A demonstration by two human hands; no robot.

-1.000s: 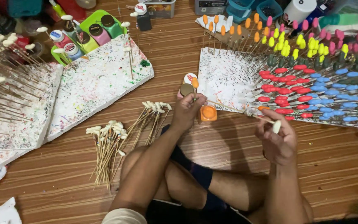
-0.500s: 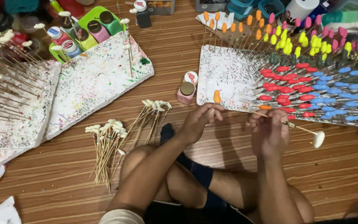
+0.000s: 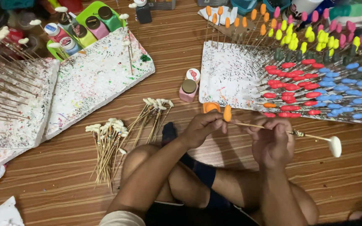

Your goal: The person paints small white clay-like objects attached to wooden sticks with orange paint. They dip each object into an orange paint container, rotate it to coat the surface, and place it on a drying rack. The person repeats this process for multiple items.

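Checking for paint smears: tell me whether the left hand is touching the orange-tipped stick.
Touching. The head view shows the left hand with its fingertips pinching the orange-tipped stick just under the orange tip, no gap between them.

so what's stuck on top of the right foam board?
The right foam board holds upright sticks tipped orange, yellow, pink, red and blue. Its left part is bare, paint-speckled. The board surface under the dense red and blue rows is mostly covered.

I take this for a home craft corner: wood-grain floor (image 3: 63,175), paint-spattered foam boards (image 3: 101,79), small paint bottles (image 3: 84,29), and painted sticks (image 3: 311,62) standing to dry.
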